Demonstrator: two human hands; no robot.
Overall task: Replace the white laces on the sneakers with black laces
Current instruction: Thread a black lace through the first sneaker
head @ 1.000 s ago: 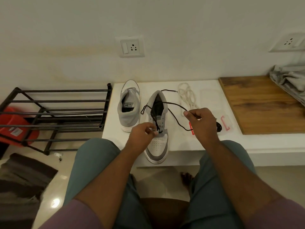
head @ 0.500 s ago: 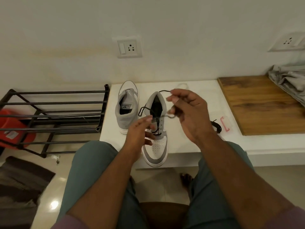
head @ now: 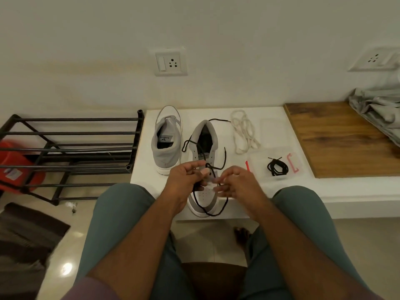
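Observation:
A grey and white sneaker lies on the white ledge with its toe towards me. A black lace runs through its lower eyelets, and its loose ends loop over the collar and around the toe. My left hand pinches the lace at the left eyelets. My right hand holds the lace at the right side, fingers curled. A second grey sneaker without laces stands to the left. The removed white laces lie behind. A coiled black lace rests in clear packaging.
A black metal shoe rack stands left of the ledge, with a red container behind it. A wooden board and crumpled grey cloth are at the right. A dark mat lies on the floor.
My right hand came down from above the sneaker's collar to the eyelets near the toe. The black lace now loops around the toe. My left hand stays at the left eyelets.

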